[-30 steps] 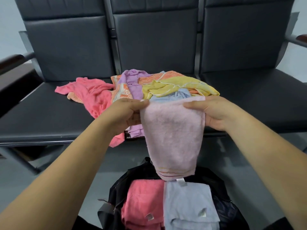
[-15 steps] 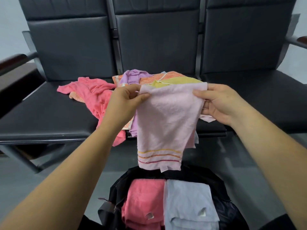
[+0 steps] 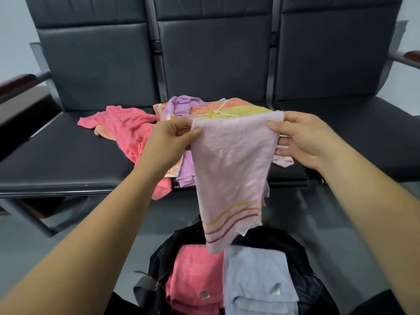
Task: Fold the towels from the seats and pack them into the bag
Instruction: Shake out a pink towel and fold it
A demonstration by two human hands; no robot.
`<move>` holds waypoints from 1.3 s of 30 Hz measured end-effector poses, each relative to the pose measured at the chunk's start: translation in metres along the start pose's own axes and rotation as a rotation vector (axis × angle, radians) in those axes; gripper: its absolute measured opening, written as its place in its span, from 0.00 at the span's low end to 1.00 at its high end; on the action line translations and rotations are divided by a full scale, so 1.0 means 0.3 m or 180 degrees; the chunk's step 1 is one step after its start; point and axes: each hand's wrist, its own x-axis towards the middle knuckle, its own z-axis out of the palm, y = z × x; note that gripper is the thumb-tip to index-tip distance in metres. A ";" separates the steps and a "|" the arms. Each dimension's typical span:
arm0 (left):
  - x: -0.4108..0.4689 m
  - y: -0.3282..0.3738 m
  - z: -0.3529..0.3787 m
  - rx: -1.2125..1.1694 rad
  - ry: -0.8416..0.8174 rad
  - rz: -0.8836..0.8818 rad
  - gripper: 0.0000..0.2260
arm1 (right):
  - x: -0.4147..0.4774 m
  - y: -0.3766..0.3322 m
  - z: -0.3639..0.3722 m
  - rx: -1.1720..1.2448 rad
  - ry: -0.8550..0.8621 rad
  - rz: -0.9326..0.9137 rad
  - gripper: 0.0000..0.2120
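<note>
The towel (image 3: 229,169) hangs with its long axis near vertical, striped end pointing down, top edge stretched level between the hands. The left hand (image 3: 168,142) pinches the top left corner between thumb and curled fingers; the right hand (image 3: 302,139) clamps the other corner, thumb in front. Directly below the grip the black bag (image 3: 272,239) sits open on the grey floor (image 3: 295,212) (a folded pink towel (image 3: 195,269) and a blue towel (image 3: 256,273) lie side by side inside). Just behind the hands, a heap (image 3: 227,109) of loose towels lies on the dark seats (image 3: 68,155), with a coral towel (image 3: 127,128) left of the left hand.
</note>
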 end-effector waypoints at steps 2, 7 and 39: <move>0.001 -0.002 0.001 0.0158 0.0159 -0.0016 0.07 | 0.001 0.006 0.011 0.0058 0.0100 0.0042 0.03; -0.002 0.005 0.000 -0.0536 0.0208 -0.0328 0.12 | -0.008 -0.013 0.039 0.1297 -0.0175 0.0277 0.13; -0.026 0.052 0.014 -0.0442 0.0397 0.0429 0.19 | -0.061 -0.028 0.091 0.0259 -0.0269 -0.1194 0.19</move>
